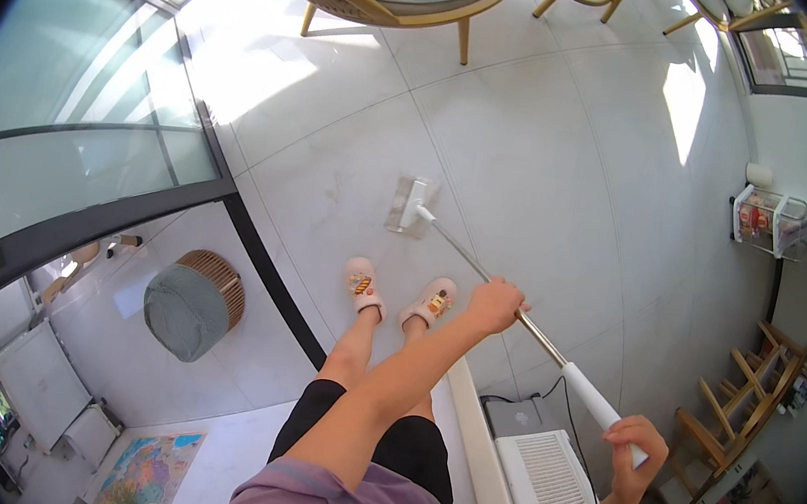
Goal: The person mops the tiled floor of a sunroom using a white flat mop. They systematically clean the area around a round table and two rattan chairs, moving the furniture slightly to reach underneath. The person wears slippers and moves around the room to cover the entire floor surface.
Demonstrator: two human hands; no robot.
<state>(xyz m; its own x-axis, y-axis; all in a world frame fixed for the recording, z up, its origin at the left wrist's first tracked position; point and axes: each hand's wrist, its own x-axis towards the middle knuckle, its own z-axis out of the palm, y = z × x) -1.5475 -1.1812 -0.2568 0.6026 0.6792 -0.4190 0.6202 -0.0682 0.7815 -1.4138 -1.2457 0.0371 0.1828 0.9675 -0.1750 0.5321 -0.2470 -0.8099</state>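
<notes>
A flat mop lies slanted across the view, its white head (416,204) resting on the grey tiled floor just ahead of my feet. A greyish pad (400,210) shows around the head. My left hand (496,305) is wrapped around the metal pole (465,254) about midway along. Higher up, my right hand (636,450) grips the end of the white handle (591,397). Pink clogs (363,286) with charms are on my feet, a little behind the mop head.
A cushioned wooden chair (467,39) stands ahead. To the left are a glass door (80,174), its dark floor track (271,285) and a round pouf (189,309). On the right are a white vented appliance (547,481), a small cart (774,222) and a wooden stool (746,415).
</notes>
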